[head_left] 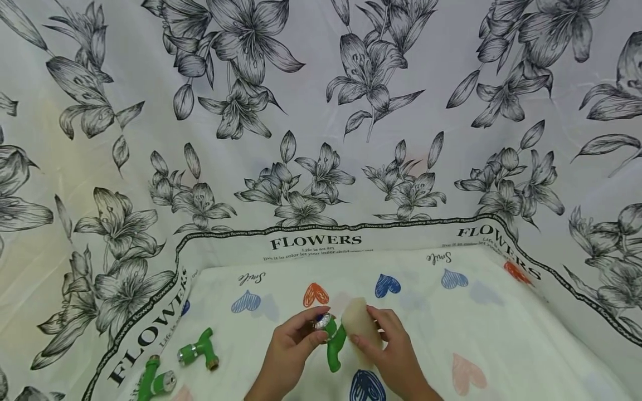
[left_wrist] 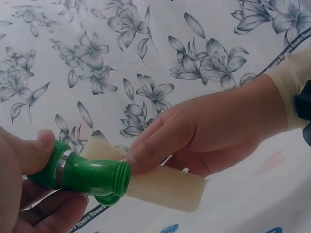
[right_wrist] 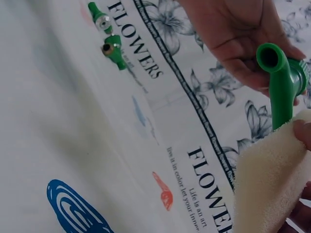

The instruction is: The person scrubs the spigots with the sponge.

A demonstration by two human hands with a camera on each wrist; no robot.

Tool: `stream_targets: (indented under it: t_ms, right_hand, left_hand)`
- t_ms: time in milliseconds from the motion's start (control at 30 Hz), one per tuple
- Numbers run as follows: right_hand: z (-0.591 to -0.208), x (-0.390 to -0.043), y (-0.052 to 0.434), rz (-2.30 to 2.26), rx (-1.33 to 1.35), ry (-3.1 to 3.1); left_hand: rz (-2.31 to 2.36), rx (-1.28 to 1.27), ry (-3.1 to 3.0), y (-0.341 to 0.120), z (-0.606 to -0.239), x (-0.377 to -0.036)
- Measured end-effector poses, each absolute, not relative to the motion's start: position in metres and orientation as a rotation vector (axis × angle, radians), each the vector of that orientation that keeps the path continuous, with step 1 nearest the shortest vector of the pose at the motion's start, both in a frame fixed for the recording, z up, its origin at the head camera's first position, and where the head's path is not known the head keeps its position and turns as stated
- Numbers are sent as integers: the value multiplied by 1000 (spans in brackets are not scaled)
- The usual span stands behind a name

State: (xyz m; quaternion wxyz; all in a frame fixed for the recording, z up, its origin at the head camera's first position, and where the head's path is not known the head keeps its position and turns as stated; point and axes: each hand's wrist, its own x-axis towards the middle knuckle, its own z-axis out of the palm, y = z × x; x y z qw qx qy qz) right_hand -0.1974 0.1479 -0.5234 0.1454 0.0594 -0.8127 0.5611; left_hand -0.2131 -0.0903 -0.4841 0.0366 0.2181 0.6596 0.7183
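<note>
Left grip (head_left: 292, 338) holding green faucet (head_left: 335, 350), right grip (head_left: 393, 350) holding sponge (head_left: 360, 322)

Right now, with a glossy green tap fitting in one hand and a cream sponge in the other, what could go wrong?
The glossy green tap fitting could twist or slip if pushed, since your left hand grips just one end. The cream sponge, right beside it in your right hand, might catch on its edges. A leftward swing could knock the green-and-silver fitting lying nearby on the heart-printed white cloth.
</note>
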Motion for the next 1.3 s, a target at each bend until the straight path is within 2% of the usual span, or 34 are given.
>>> stream_targets:
  t_ms: [400,867,1300]
  right_hand:
    - [-520,-188,137,1725,181,-2402]
    - [-517,-173,128,1663,596,-2284]
    - [-520,-177,129,1582,436,-2321]
  left_hand:
    - [2235,554,2054,-89,-486,-213]
    - [2314,531,2124,-84,-491,-214]
    - [2319,545,1978,-81,-487,-208]
